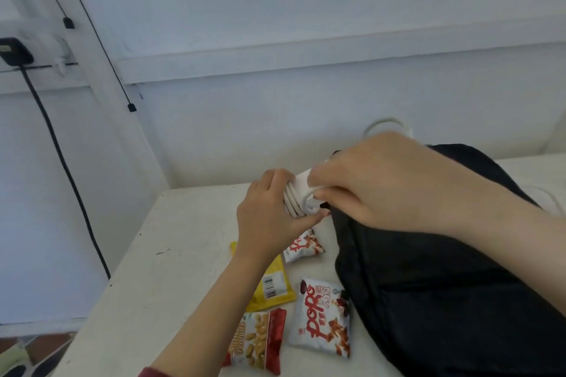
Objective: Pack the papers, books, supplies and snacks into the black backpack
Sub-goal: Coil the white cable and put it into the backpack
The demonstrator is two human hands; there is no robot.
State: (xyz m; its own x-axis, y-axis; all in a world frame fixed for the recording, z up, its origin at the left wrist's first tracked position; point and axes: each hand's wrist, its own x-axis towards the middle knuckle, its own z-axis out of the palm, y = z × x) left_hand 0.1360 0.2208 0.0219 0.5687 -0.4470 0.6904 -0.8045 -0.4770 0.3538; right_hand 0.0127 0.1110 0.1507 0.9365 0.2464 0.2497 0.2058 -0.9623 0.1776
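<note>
The black backpack (435,291) lies on the white table (153,269) at the right. Both hands hold a coiled white cable with its charger block (301,193) above the backpack's left edge. My left hand (269,217) grips the coil from the left. My right hand (382,180) pinches the white block from the right. On the table below lie several snack packets: a small white Popo packet (301,246), a larger white Popo packet (323,318), a yellow packet (274,286) and a red peanut packet (258,343).
The wall stands just behind the table. A black cable (61,159) hangs down it at the left from a black device (13,50). A white cord loop (387,124) shows behind my right hand. The table's left edge drops to the floor.
</note>
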